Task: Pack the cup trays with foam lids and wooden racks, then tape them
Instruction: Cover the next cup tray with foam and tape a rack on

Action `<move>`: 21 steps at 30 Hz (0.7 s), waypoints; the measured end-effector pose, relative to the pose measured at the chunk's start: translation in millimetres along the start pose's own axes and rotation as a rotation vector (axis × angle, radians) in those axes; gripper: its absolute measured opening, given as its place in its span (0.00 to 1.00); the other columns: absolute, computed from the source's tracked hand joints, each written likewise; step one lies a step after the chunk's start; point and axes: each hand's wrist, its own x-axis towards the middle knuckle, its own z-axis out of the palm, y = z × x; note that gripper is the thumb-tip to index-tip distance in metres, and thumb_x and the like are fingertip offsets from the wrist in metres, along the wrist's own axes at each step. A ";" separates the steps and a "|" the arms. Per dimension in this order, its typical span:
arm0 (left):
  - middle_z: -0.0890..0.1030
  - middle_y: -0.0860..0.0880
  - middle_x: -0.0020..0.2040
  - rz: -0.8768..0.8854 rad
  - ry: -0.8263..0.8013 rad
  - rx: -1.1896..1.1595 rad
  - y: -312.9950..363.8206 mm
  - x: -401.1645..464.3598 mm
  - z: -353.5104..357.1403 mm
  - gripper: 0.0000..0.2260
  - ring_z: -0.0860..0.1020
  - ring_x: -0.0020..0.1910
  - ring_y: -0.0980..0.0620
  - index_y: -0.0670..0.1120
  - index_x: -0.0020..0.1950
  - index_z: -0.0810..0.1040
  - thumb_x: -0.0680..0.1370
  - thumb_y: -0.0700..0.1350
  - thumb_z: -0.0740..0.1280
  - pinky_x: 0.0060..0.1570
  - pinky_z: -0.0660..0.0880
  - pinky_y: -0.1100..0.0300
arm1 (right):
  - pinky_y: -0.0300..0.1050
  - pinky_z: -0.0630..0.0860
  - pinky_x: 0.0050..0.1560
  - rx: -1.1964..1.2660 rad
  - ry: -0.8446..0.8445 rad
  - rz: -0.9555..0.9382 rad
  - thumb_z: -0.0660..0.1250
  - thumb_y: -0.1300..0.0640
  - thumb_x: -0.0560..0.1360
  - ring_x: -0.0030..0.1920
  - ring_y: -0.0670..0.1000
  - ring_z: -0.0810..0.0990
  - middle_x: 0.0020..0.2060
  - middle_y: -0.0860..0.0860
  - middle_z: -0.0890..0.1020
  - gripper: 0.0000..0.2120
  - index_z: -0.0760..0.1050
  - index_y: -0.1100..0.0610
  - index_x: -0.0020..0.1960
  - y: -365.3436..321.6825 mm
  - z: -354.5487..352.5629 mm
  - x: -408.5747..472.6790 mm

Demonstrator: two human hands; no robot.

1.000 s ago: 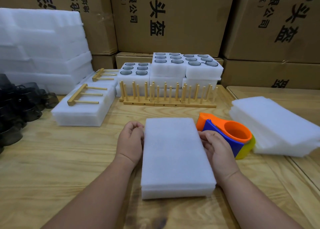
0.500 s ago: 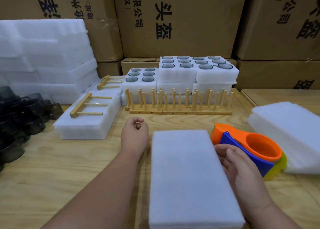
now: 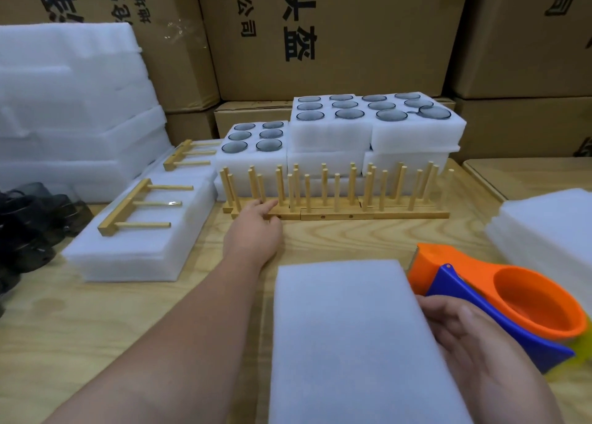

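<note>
Left hand [image 3: 256, 228] fingers loose, empty, touching row of pale wooden peg racks [image 3: 336, 196]. Right hand [image 3: 474, 343] steadying lidded white foam cup tray [image 3: 355, 343], front centre. Risk: careless pull topples neighbouring racks.

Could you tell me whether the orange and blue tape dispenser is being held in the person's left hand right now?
No, the left hand reaches toward the upright wooden peg racks, while the orange and blue tape dispenser rests on the table.

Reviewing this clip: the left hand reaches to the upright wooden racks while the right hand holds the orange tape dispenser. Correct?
Not quite. In the head view the right hand rests on the foam-covered tray, beside the tape dispenser, not holding it. The left hand does reach to the upright wooden racks.
</note>
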 end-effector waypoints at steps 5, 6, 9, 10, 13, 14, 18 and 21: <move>0.69 0.53 0.77 -0.027 0.027 -0.070 -2.2 -0.6 1.7 0.22 0.69 0.74 0.50 0.54 0.74 0.75 0.80 0.46 0.62 0.69 0.65 0.57 | 0.44 0.83 0.39 -0.002 0.005 -0.030 0.59 0.52 0.70 0.43 0.52 0.87 0.46 0.61 0.87 0.21 0.79 0.66 0.50 -1.0 0.3 3.5; 0.72 0.52 0.75 -0.027 0.059 -0.126 -1.8 -3.2 0.5 0.20 0.72 0.71 0.51 0.52 0.73 0.77 0.80 0.45 0.63 0.67 0.66 0.59 | 0.42 0.83 0.38 -0.005 0.007 -0.040 0.59 0.53 0.72 0.42 0.52 0.87 0.45 0.61 0.87 0.18 0.81 0.65 0.48 0.3 -0.2 4.2; 0.81 0.51 0.62 -0.069 0.196 -0.330 -2.1 -15.6 -6.9 0.15 0.78 0.55 0.56 0.51 0.66 0.81 0.80 0.45 0.65 0.58 0.70 0.62 | 0.48 0.83 0.43 -0.054 0.016 -0.040 0.56 0.57 0.81 0.45 0.52 0.88 0.45 0.59 0.87 0.21 0.85 0.58 0.40 4.2 0.7 3.7; 0.83 0.51 0.57 -0.105 0.239 -0.411 -2.9 -21.1 -10.6 0.12 0.80 0.51 0.55 0.53 0.63 0.81 0.80 0.46 0.66 0.56 0.73 0.60 | 0.51 0.81 0.46 -0.076 0.023 -0.044 0.55 0.57 0.82 0.47 0.53 0.87 0.46 0.59 0.87 0.23 0.86 0.57 0.40 5.1 0.9 2.9; 0.83 0.56 0.44 -0.171 0.340 -0.558 -7.2 -41.1 -20.0 0.06 0.80 0.39 0.65 0.58 0.49 0.79 0.81 0.46 0.66 0.44 0.75 0.59 | 0.56 0.76 0.54 -0.108 0.016 -0.056 0.58 0.52 0.81 0.53 0.57 0.86 0.49 0.60 0.87 0.18 0.86 0.55 0.45 6.5 1.7 0.7; 0.82 0.57 0.44 -0.168 0.363 -0.568 -9.0 -48.9 -22.8 0.07 0.78 0.37 0.68 0.58 0.47 0.78 0.81 0.46 0.66 0.42 0.72 0.60 | 0.57 0.76 0.56 -0.111 0.009 -0.054 0.59 0.49 0.78 0.54 0.57 0.86 0.50 0.60 0.87 0.17 0.86 0.55 0.46 6.4 2.1 -0.1; 0.85 0.52 0.48 -0.213 0.387 -0.651 -15.6 -78.6 -37.3 0.07 0.83 0.47 0.54 0.55 0.48 0.77 0.82 0.43 0.66 0.49 0.79 0.54 | 0.57 0.76 0.57 -0.174 -0.010 -0.072 0.59 0.46 0.76 0.55 0.57 0.85 0.50 0.59 0.87 0.19 0.85 0.55 0.47 4.2 2.6 -2.4; 0.87 0.51 0.49 -0.182 0.366 -0.722 -7.7 -99.6 -60.0 0.08 0.84 0.49 0.51 0.57 0.52 0.73 0.82 0.42 0.67 0.52 0.78 0.51 | 0.54 0.77 0.55 -0.220 -0.013 -0.090 0.58 0.46 0.76 0.54 0.55 0.86 0.49 0.57 0.87 0.19 0.85 0.54 0.47 2.0 3.1 -3.5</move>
